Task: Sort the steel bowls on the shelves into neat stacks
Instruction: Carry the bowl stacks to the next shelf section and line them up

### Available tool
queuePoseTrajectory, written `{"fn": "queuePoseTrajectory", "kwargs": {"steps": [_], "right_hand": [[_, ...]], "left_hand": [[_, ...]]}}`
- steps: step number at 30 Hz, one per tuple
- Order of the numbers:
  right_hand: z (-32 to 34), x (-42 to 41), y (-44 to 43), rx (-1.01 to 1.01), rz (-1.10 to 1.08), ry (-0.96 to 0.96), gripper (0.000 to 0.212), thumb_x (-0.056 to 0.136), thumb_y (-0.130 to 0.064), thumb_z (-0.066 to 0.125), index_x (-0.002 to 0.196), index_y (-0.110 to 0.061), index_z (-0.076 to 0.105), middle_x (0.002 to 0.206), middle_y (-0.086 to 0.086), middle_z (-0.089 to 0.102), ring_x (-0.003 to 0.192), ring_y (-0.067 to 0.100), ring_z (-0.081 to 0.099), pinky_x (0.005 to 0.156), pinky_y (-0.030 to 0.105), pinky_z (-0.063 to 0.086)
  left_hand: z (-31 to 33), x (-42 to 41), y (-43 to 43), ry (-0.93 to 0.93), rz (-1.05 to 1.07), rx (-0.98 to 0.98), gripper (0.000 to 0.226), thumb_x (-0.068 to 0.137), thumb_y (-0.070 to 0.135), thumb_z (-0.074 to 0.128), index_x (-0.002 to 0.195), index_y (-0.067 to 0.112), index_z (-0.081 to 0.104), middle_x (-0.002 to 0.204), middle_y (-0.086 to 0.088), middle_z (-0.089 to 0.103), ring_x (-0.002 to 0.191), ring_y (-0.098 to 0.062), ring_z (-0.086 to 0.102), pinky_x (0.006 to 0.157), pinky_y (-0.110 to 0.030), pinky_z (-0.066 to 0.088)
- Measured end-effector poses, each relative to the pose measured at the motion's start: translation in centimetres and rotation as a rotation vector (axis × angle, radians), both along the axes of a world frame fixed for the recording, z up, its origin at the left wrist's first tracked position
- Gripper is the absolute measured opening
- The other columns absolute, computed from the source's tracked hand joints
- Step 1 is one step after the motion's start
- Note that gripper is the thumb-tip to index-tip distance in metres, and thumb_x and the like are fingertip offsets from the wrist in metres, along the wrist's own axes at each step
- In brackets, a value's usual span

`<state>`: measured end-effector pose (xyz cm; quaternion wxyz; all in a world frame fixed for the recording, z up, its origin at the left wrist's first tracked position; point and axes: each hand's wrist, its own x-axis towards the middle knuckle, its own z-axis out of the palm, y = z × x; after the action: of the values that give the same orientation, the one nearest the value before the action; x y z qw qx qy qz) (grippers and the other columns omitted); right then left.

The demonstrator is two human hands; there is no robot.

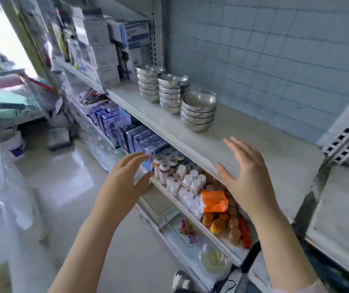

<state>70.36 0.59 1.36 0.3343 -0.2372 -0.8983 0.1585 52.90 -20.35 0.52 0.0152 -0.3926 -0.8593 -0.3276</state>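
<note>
Steel bowls (198, 111) in overlapping stacks, rear ones half hidden; hands (125, 182) (243, 176) empty, fingers loose.

Print on the boxes (103, 49) is blurred unreadable, and the middle stack (170, 96) partly hides the far bowl stack (147, 84).

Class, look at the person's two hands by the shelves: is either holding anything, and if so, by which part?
Nothing is held. The left hand and right hand are both open, short of the bowl stacks.
</note>
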Motion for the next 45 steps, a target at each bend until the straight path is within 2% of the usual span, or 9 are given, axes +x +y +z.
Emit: {"fn": "queuePoseTrajectory", "kwargs": {"steps": [5, 15, 18, 23, 28, 31, 35, 42, 45], "right_hand": [[0.7, -11.0, 1.2, -0.006, 0.077, 0.049, 0.056, 0.092, -0.037, 0.06, 0.143, -0.014, 0.053, 0.147, 0.005, 0.052, 0.137, 0.023, 0.045, 0.116, 0.041, 0.036], [2.5, -33.5, 6.1, -0.09, 0.204, 0.087, 0.055, 0.093, -0.027, 0.066, 0.144, -0.013, 0.051, 0.148, 0.002, 0.051, 0.139, 0.015, 0.044, 0.118, 0.035, 0.033], [2.9, -37.1, 7.4, -0.117, 0.163, 0.096, 0.054, 0.092, -0.023, 0.07, 0.142, -0.012, 0.052, 0.145, 0.001, 0.054, 0.135, 0.009, 0.046, 0.116, 0.022, 0.032], [2.5, -40.8, 7.7, -0.227, 0.059, 0.136, 0.057, 0.091, -0.031, 0.067, 0.144, -0.021, 0.049, 0.136, -0.017, 0.053, 0.129, 0.0, 0.052, 0.11, 0.029, 0.044], [1.7, -43.1, 6.2, -0.405, -0.135, 0.17, 0.061, 0.088, -0.037, 0.067, 0.14, -0.051, 0.038, 0.13, -0.043, 0.039, 0.115, -0.024, 0.043, 0.094, -0.002, 0.035], [1.3, -44.9, 5.3, -0.482, -0.245, 0.242, 0.061, 0.086, -0.038, 0.066, 0.139, -0.05, 0.039, 0.131, -0.039, 0.042, 0.123, -0.02, 0.045, 0.097, 0.0, 0.035], [0.5, -46.7, 4.7, -0.573, -0.361, 0.366, 0.073, 0.078, -0.049, 0.064, 0.147, -0.036, 0.042, 0.139, -0.028, 0.048, 0.129, -0.013, 0.046, 0.106, 0.011, 0.039], [-1.1, -49.1, 5.1, -0.701, -0.369, 0.369, 0.108, 0.062, -0.068, 0.079, 0.152, -0.043, 0.024, 0.158, -0.017, 0.031, 0.142, 0.0, 0.036, 0.116, 0.033, 0.037], [-1.9, -50.1, 5.9, -0.726, -0.308, 0.318, 0.104, 0.064, -0.057, 0.085, 0.151, -0.033, 0.033, 0.153, -0.014, 0.044, 0.139, 0.007, 0.045, 0.113, 0.042, 0.041]], "left_hand": [[-0.8, -9.7, 0.8, 0.007, 0.046, 0.007, 0.046, 0.09, 0.031, 0.064, 0.134, 0.024, 0.055, 0.141, 0.008, 0.05, 0.126, -0.015, 0.051, 0.103, -0.025, 0.035], [-0.7, -29.9, 7.1, -0.002, 0.045, 0.011, 0.049, 0.089, 0.028, 0.066, 0.136, 0.021, 0.052, 0.14, 0.005, 0.051, 0.12, -0.006, 0.05, 0.1, -0.016, 0.03], [-0.7, -34.6, 9.7, -0.068, 0.016, 0.051, 0.052, 0.089, 0.029, 0.066, 0.137, 0.021, 0.05, 0.138, 0.006, 0.05, 0.12, -0.003, 0.047, 0.098, -0.015, 0.029], [-2.1, -41.7, 17.6, -0.288, -0.188, -0.009, 0.086, 0.08, 0.045, 0.072, 0.15, 0.023, 0.025, 0.151, -0.003, 0.037, 0.137, -0.02, 0.038, 0.106, -0.029, 0.032], [-4.3, -46.5, 24.4, -0.516, -0.45, 0.024, 0.134, 0.052, 0.073, 0.073, 0.154, 0.019, 0.005, 0.157, -0.007, 0.028, 0.139, -0.024, 0.038, 0.112, -0.045, 0.036], [-5.4, -49.2, 26.7, -0.63, -0.581, 0.04, 0.129, 0.051, 0.066, 0.083, 0.151, 0.021, 0.016, 0.14, -0.005, 0.053, 0.123, -0.012, 0.056, 0.103, -0.04, 0.047], [-4.7, -50.7, 27.4, -0.696, -0.759, 0.074, 0.085, 0.065, 0.006, 0.086, 0.134, 0.013, 0.038, 0.109, 0.007, 0.065, 0.091, 0.014, 0.063, 0.076, -0.006, 0.047], [-4.7, -54.9, 26.3, -0.733, -0.92, 0.011, 0.087, 0.063, 0.009, 0.088, 0.135, 0.023, 0.04, 0.11, 0.015, 0.065, 0.094, 0.011, 0.063, 0.077, -0.004, 0.045], [-4.7, -56.0, 25.7, -0.743, -0.961, -0.001, 0.086, 0.064, 0.012, 0.088, 0.137, 0.018, 0.043, 0.112, 0.011, 0.067, 0.1, 0.005, 0.065, 0.081, -0.006, 0.045]]}}
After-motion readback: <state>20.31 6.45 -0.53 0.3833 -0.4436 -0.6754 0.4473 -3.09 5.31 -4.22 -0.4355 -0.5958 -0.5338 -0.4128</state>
